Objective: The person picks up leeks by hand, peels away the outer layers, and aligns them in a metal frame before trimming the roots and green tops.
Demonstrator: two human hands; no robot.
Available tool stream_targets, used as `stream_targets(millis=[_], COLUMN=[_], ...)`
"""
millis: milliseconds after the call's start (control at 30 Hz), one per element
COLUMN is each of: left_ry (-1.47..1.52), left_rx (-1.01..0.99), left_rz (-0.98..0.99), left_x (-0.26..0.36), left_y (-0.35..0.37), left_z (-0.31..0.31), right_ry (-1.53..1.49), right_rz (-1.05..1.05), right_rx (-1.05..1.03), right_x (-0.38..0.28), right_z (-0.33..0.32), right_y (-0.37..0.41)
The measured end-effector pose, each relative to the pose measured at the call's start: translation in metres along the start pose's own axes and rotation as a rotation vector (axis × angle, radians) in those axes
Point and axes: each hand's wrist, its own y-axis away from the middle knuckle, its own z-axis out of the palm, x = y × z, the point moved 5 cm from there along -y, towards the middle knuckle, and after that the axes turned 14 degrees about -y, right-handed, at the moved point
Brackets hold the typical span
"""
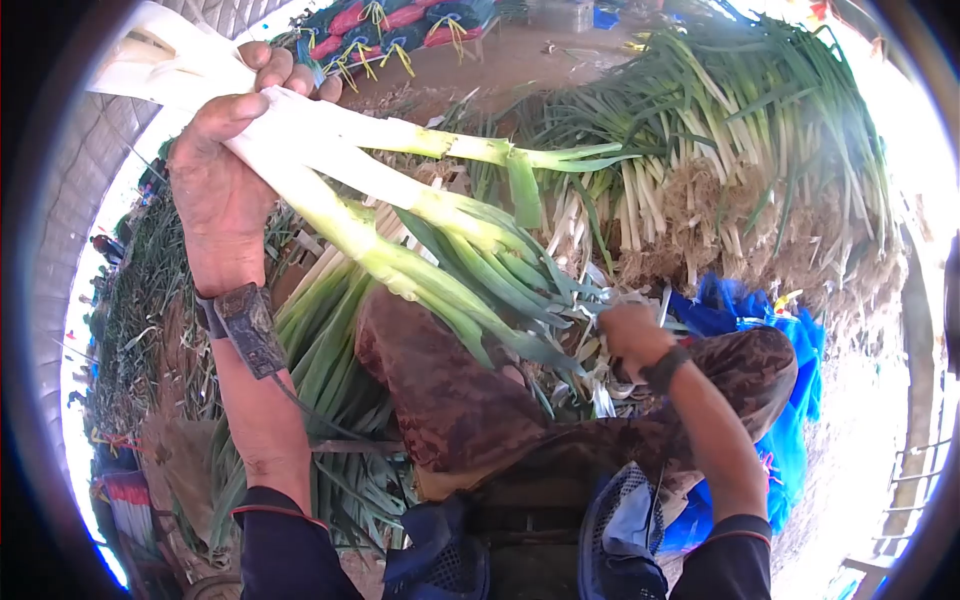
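Observation:
Raised at the upper left, my left hand (228,175) is closed around the white shanks of several thick green onions (345,215). Their green leaves slant down to the right across my lap. My right hand (632,335) is curled by the leaf tips, above my right knee. Its fingers face away and are partly hidden, so what they hold, if anything, does not show clearly. More green onions (325,315) lie beside my left leg, beneath my raised forearm.
A large heap of green onions with rooty ends (740,150) lies ahead on the right. Blue netting (800,400) is bunched beside my right knee. Tied bundles in red and green netting (390,30) lie at the back. Leaf scraps litter the ground, and more onion greens (150,300) spread at left.

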Motion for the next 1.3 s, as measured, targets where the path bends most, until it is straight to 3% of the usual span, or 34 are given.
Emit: stream_targets(millis=[33, 100, 167, 267, 367, 500, 567, 633, 733, 800, 833, 867, 900, 933, 1000, 1033, 1067, 1100, 1133, 1167, 1233, 1300], left_ry=[0.009, 0.006, -0.001, -0.022, -0.01, 0.048, 0.055, 0.086, 0.119, 0.022, 0.101, -0.109, -0.243, -0.624, -0.415, -0.555, -0.578, -0.705, -0.83, -0.816, -0.48, -0.278], left_rx=[-0.005, -0.034, -0.056, -0.002, 0.014, -0.009, -0.019, -0.013, 0.01, 0.092, 0.015, 0.399, 0.286, 0.319, 0.143, 0.065, 0.253, 0.21, 0.158, 0.16, -0.365, -0.36], left_rz=[-0.007, -0.005, 0.004, -0.02, -0.014, 0.02, 0.034, 0.031, 0.032, 0.028, 0.023, -0.084, -0.137, -0.095, -0.01, 0.171, 0.073, -0.003, -0.08, -0.081, -0.051, -0.107], left_x=[-0.001, -0.006, -0.009, -0.014, -0.011, 0.002, 0.012, 0.019, 0.026, 0.024, 0.014, 0.007, -0.008, -0.01, -0.074, -0.107, -0.108, -0.124, -0.132, -0.139, -0.146, -0.149], left_y=[0.0, -0.002, -0.003, -0.003, -0.001, 0.007, 0.01, 0.014, 0.017, 0.017, 0.011, 0.016, 0.013, 0.01, -0.014, -0.019, -0.018, -0.018, -0.016, -0.017, -0.019, -0.014], left_z=[-0.001, -0.001, 0.003, 0.017, 0.02, 0.011, 0.0, -0.008, -0.014, -0.015, -0.006, 0.016, 0.009, 0.055, 0.087, 0.116, 0.164, 0.191, 0.203, 0.203, 0.213, 0.188], right_ry=[0.04, -0.253, -0.514, -0.576, -0.503, -0.425, -0.089, 0.063, 0.181, -0.164, -0.32, -0.476, -0.841, -0.864, -1.068, -1.057, -0.852, -0.639, -0.626, -0.819, -1.049, -1.091], right_rz=[0.061, -0.023, -0.323, -0.193, -0.309, -0.288, -0.109, -0.017, 0.167, 0.084, 0.091, 0.1, 0.077, -0.158, -0.58, -0.586, -0.348, -0.116, -0.114, -0.136, -0.154, -0.248], right_rx=[-0.001, 0.206, 0.632, 0.639, 0.805, 0.678, 0.186, 0.079, -0.047, 0.238, 0.312, 0.378, 0.634, 0.785, 1.08, 1.061, 1.053, 1.035, 1.029, 0.985, 0.948, 0.975], right_x=[0.001, -0.02, -0.065, -0.108, -0.116, -0.078, -0.032, 0.013, 0.039, 0.03, 0.011, -0.011, -0.017, -0.047, -0.107, -0.128, -0.14, -0.146, -0.134, -0.104, -0.082, -0.071], right_z=[-0.012, -0.059, -0.092, -0.098, -0.093, -0.059, -0.011, 0.025, 0.017, -0.044, -0.095, -0.139, -0.165, -0.21, -0.261, -0.275, -0.284, -0.287, -0.288, -0.286, -0.285, -0.291], right_y=[0.002, 0.006, 0.015, 0.007, -0.004, -0.013, -0.022, -0.006, 0.016, 0.017, 0.025, 0.032, 0.036, 0.054, 0.072, 0.075, 0.075, 0.074, 0.068, 0.058, 0.056, 0.066])
